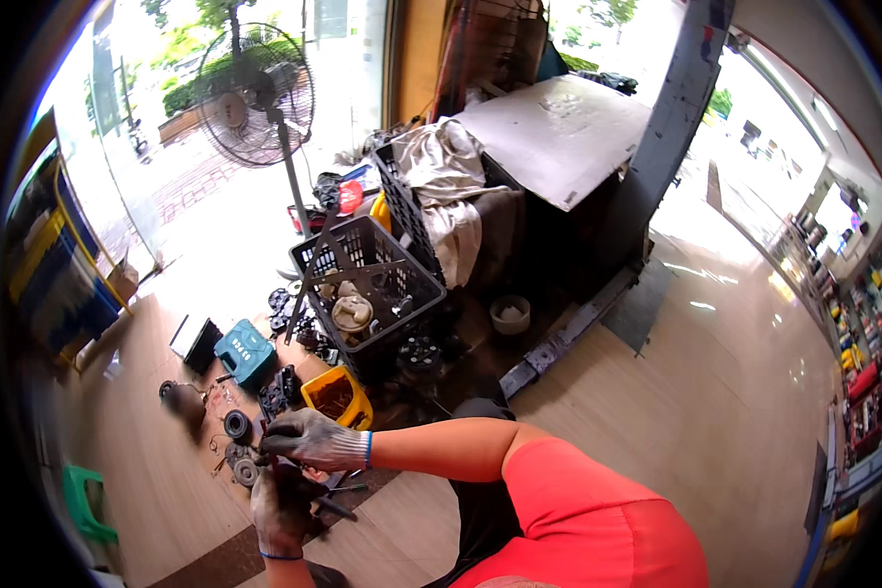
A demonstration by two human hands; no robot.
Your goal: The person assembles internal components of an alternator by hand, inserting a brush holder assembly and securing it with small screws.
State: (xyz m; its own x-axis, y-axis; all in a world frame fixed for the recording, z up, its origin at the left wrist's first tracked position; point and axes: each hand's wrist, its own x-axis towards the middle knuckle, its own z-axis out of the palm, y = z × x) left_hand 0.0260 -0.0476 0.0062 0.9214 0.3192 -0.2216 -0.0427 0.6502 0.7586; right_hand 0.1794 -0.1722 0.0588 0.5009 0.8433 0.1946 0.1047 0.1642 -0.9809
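Observation:
My right hand point(309, 438), in a grey-and-white work glove with dark palm and fingers, reaches in low over the floor. Its fingers are closed together at the tips; what they hold is hidden. Just below it is my left hand point(280, 510), gloved too, its fingers curled around something dark that I cannot make out. Beside the hands lie round metal parts point(246, 472) and a black ring-shaped part point(236, 424). A screwdriver-like tool point(348, 487) and a dark handle point(335, 507) show right of my left hand.
Close by are a yellow bin point(361, 412) with brown contents, a teal tool case point(246, 351) and a black crate point(426, 291) of parts. A standing fan point(255, 93), a white-topped table point(559, 127), a metal post point(671, 118) and a green stool point(86, 502) stand around.

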